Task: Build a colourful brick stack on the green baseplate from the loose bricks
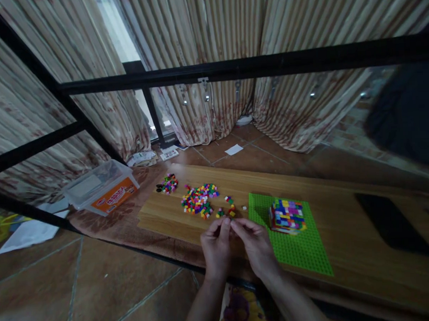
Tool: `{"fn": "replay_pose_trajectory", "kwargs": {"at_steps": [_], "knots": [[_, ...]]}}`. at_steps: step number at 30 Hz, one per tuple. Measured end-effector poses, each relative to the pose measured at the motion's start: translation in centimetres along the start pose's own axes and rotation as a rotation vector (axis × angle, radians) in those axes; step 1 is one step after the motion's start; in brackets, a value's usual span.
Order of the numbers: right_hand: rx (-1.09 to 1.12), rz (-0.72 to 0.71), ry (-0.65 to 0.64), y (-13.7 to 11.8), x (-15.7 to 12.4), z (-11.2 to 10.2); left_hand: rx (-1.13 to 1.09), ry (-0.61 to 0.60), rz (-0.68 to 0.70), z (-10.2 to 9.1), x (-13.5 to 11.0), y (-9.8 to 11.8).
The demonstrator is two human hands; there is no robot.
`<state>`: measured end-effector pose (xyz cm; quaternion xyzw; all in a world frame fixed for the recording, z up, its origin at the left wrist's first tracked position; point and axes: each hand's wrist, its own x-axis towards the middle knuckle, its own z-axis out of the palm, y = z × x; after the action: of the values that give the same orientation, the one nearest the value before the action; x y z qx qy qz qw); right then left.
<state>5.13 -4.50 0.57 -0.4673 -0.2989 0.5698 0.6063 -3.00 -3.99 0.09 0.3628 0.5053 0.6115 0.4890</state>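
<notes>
My left hand (216, 246) and my right hand (255, 244) meet fingertip to fingertip above the near edge of a low wooden board (340, 230). Both pinch at something tiny between them that I cannot make out. Just beyond my fingers lie a few loose small bricks (228, 208). A larger heap of multicoloured bricks (198, 200) lies further left, with a smaller heap (168, 184) behind it. To the right of my hands a green baseplate (301, 249) carries a multicoloured block of stacked bricks (288, 216).
A clear plastic box with an orange label (101, 187) sits on the floor at left. Black frame bars (252, 65) cross the view before striped curtains. A dark flat object (394, 224) lies on the board at right. Papers lie on the tiled floor.
</notes>
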Motion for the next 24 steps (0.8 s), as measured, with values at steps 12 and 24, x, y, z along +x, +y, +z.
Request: {"fn": "replay_pose_trajectory", "kwargs": {"at_steps": [12,24], "knots": [[-0.293,-0.324,0.258,-4.9,-0.5,-6.9,0.339,0.007,0.148,-0.6,2.5,-2.3],[-1.064,-0.538,0.123,-8.1,4.4,-13.8,0.971,-0.125,0.559,-2.8,5.5,-3.8]]}}
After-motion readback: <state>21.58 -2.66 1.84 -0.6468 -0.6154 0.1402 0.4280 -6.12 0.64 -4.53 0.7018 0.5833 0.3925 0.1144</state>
